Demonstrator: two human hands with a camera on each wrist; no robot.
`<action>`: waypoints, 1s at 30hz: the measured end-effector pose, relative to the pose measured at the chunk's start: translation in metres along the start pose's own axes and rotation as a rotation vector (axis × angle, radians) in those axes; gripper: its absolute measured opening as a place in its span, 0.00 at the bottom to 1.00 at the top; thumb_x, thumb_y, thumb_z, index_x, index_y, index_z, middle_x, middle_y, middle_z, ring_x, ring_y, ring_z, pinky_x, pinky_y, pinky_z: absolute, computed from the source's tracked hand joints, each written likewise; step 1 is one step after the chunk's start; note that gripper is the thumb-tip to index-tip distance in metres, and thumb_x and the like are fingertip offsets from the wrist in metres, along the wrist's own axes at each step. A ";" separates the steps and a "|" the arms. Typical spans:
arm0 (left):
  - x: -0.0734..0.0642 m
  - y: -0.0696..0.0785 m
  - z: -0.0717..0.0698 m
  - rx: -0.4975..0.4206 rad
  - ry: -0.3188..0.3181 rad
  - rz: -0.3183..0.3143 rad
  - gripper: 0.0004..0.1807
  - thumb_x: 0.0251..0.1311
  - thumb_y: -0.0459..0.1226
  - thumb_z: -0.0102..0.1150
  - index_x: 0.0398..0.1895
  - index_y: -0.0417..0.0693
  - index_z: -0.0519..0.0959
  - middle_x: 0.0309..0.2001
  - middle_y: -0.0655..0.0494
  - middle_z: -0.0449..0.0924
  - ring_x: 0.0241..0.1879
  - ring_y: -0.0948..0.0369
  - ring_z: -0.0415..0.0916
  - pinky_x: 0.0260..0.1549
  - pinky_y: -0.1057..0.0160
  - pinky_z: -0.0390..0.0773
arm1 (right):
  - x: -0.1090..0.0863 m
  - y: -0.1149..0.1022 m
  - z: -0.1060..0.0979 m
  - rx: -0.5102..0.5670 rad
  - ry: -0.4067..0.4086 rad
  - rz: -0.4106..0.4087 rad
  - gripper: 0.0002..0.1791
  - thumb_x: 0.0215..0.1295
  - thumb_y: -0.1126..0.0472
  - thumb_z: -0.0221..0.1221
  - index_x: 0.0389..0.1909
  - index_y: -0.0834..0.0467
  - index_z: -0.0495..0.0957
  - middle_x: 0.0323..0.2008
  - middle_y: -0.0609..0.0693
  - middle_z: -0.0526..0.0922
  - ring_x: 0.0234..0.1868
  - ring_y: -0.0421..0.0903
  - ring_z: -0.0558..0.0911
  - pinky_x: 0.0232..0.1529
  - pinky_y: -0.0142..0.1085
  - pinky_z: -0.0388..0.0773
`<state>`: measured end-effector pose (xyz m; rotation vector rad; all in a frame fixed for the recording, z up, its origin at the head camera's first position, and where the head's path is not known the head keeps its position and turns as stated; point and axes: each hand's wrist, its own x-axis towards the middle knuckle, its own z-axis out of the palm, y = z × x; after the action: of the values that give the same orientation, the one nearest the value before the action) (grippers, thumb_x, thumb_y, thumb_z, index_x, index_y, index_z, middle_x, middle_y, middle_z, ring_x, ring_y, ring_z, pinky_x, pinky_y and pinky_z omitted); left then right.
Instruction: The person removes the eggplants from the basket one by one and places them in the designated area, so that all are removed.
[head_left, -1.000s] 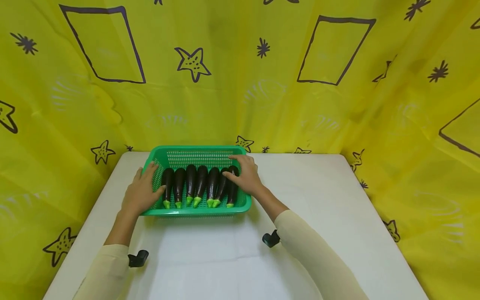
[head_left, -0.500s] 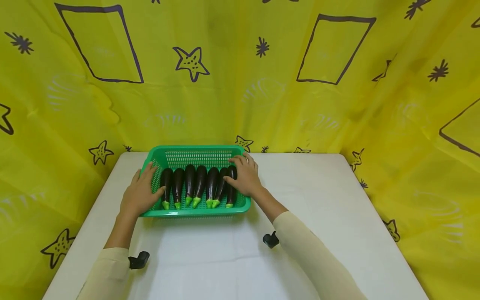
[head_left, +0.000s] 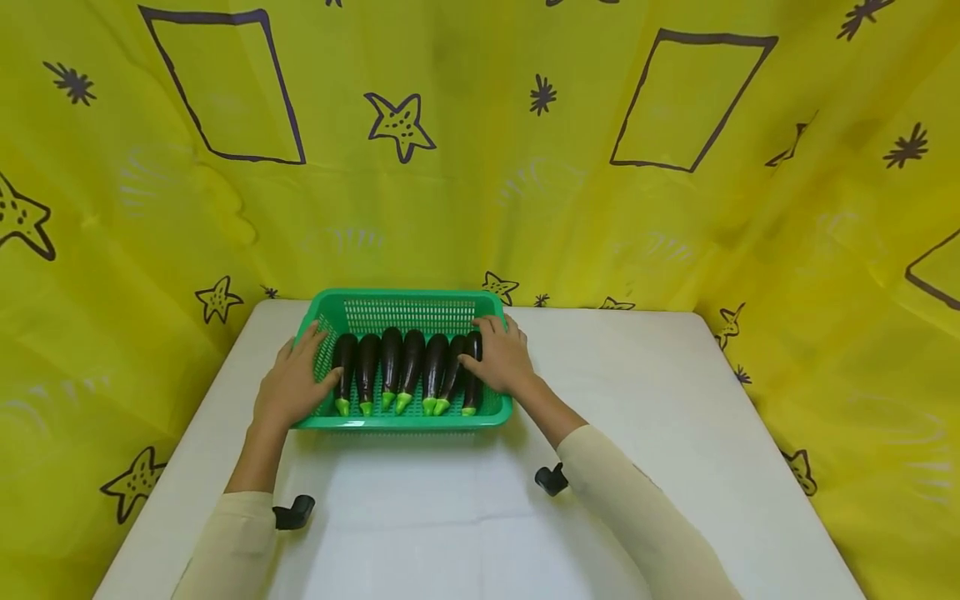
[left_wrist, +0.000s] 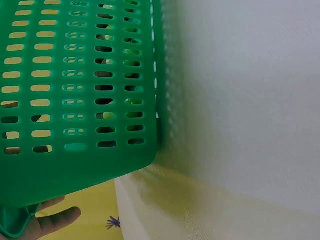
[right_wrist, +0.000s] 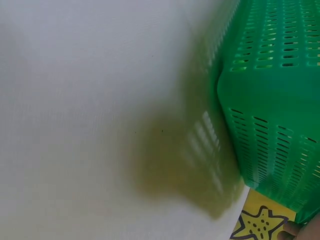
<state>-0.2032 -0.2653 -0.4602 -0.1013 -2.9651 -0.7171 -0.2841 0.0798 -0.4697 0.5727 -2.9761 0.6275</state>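
Note:
A green perforated plastic basket (head_left: 405, 422) rests at the back of the white table. Inside it, several dark purple eggplants (head_left: 412, 358) lie side by side in a row, their green stem ends toward the front. My left hand (head_left: 292, 383) grips the basket's left end, thumb over the inside and fingers along the rim. At the opposite end, my right hand (head_left: 501, 357) holds the right rim, its thumb above the rightmost eggplants. The left wrist view shows the basket's slotted wall (left_wrist: 75, 170) and a few fingers beyond the rim; fingertips also show in the right wrist view.
The white table (head_left: 637, 400) extends to the right and in front of the basket. A yellow curtain (head_left: 450, 208) with drawn stars and frames hangs behind and along both sides. Dark wrist-camera mounts (head_left: 294, 512) stick out by the sleeves.
The head view has shifted slightly. My right hand's fingers have settled a little lower onto the basket's right rim. The left hand, basket and eggplants stay in place.

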 end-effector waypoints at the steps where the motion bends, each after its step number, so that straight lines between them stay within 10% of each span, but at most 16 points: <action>1: 0.000 0.001 0.000 -0.006 0.000 -0.001 0.40 0.73 0.47 0.59 0.82 0.40 0.58 0.84 0.41 0.44 0.77 0.30 0.47 0.52 0.20 0.67 | -0.001 0.000 0.000 0.001 0.001 0.002 0.39 0.72 0.44 0.65 0.76 0.59 0.66 0.74 0.59 0.66 0.77 0.69 0.56 0.72 0.63 0.55; 9: -0.004 -0.001 0.002 -0.061 0.005 -0.006 0.36 0.74 0.44 0.58 0.79 0.36 0.62 0.83 0.39 0.46 0.76 0.30 0.49 0.60 0.21 0.60 | -0.004 -0.001 0.002 0.004 -0.030 0.013 0.38 0.74 0.44 0.63 0.76 0.60 0.66 0.74 0.58 0.67 0.65 0.67 0.72 0.63 0.58 0.71; 30: 0.003 0.002 -0.003 -0.033 -0.025 0.005 0.32 0.75 0.43 0.58 0.75 0.34 0.68 0.84 0.40 0.43 0.77 0.30 0.47 0.58 0.19 0.60 | -0.003 -0.003 -0.004 -0.118 -0.078 0.021 0.38 0.76 0.42 0.60 0.78 0.59 0.66 0.74 0.58 0.68 0.64 0.66 0.73 0.62 0.56 0.73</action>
<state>-0.2056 -0.2642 -0.4563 -0.1214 -2.9762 -0.7704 -0.2801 0.0798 -0.4654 0.5699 -3.0699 0.4366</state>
